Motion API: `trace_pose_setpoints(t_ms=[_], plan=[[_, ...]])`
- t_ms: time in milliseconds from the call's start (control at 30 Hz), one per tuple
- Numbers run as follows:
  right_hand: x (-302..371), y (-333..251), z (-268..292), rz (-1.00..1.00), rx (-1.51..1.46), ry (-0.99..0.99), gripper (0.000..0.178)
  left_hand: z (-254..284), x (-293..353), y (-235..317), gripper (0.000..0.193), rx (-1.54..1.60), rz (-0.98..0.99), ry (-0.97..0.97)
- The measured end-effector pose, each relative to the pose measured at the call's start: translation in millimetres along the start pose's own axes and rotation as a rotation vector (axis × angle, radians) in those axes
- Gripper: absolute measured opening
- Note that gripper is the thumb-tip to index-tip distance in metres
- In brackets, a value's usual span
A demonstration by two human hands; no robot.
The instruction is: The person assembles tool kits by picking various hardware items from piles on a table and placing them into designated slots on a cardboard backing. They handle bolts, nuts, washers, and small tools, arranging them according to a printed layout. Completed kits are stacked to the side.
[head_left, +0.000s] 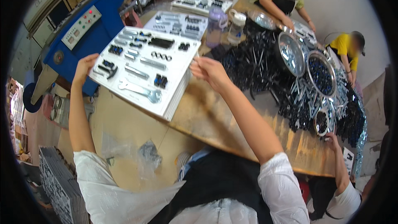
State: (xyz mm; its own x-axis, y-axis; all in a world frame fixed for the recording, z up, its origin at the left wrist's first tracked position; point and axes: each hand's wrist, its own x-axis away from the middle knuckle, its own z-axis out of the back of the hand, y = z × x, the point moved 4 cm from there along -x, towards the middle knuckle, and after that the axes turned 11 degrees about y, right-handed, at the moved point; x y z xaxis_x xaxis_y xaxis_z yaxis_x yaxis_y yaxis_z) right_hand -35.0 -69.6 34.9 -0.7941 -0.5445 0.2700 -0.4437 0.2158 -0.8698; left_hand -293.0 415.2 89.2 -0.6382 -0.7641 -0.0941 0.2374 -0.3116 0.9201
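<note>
A white panel (pixel 143 52) set with metal tubes, an open-ended wrench (pixel 141 92) and black fittings lies on top of a stack of similar panels (pixel 177 95) at the table's near left corner. My left hand (pixel 86 69) closes its fingers on the panel's left edge. At the opposite edge, my right hand (pixel 210 73) grips it with bent fingers; the fingertips are partly hidden. Whether the panel is lifted off the stack, I cannot tell. Just behind it lies another filled panel (pixel 178 24).
More panel stacks (pixel 203 2) stand farther back, near a purple bottle (pixel 215 27) and a clear jar (pixel 236 28). Black and silver parts (pixel 259 58) with metal bowls (pixel 291 54) cover the table's right. Several co-workers sit around it. A blue machine (pixel 83 29) stands left.
</note>
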Motion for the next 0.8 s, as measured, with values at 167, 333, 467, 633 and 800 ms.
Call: trace_pose_setpoints(t_ms=[167,333,467,633,800], plan=[[52,-15,120,0.190,0.196,0.121,0.028,32,40,35,0.042,0.090,-0.287,0.461],[178,-14,273,0.361,0.390,0.589,0.041,-84,201,168,0.017,0.215,-0.650,0.328],[247,27,331,0.561,0.422,0.765,0.040,-159,318,184,0.021,-0.020,-0.941,-0.079],[310,66,292,0.575,0.600,0.861,0.036,-272,358,121,0.036,-0.228,-0.729,-0.313],[327,79,287,0.549,0.699,0.909,0.033,-377,355,65,0.046,-0.148,-0.644,-0.361]])
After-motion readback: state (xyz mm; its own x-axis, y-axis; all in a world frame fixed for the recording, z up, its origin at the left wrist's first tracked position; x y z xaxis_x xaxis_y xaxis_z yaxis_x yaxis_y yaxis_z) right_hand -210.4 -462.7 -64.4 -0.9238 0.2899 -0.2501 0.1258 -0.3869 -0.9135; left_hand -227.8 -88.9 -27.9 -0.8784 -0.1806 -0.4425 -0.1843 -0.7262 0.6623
